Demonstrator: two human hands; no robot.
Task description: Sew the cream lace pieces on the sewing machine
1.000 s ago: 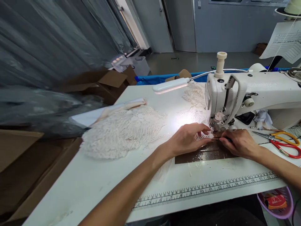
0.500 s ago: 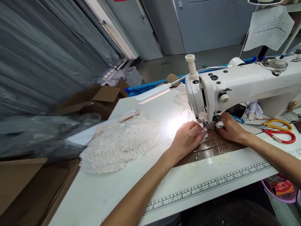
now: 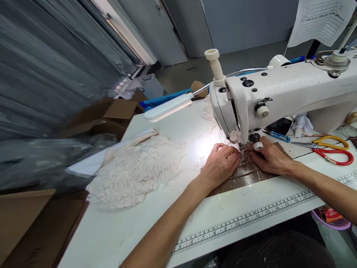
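Note:
A white sewing machine (image 3: 281, 89) stands on the table, its presser foot (image 3: 241, 149) down among my fingertips. My left hand (image 3: 221, 163) is closed with its fingertips pinching the edge of white lace fabric (image 3: 134, 167) just left of the foot. The fabric spreads leftward over the table in a ruffled heap. My right hand (image 3: 269, 156) lies right of the foot, below the white knob, with bent fingers reaching toward the needle area. What its fingertips grip is hidden.
Red-and-yellow-handled scissors (image 3: 331, 149) and a blue-handled tool (image 3: 280, 136) lie right of my right hand. A lamp (image 3: 169, 107) lights the fabric. A printed ruler (image 3: 245, 221) runs along the table's front edge. Cardboard boxes (image 3: 122, 109) stand to the left.
My right hand has come left from behind the knob, and its fingertips are now near the presser foot. My left hand stays at the lace. The view has shifted slightly.

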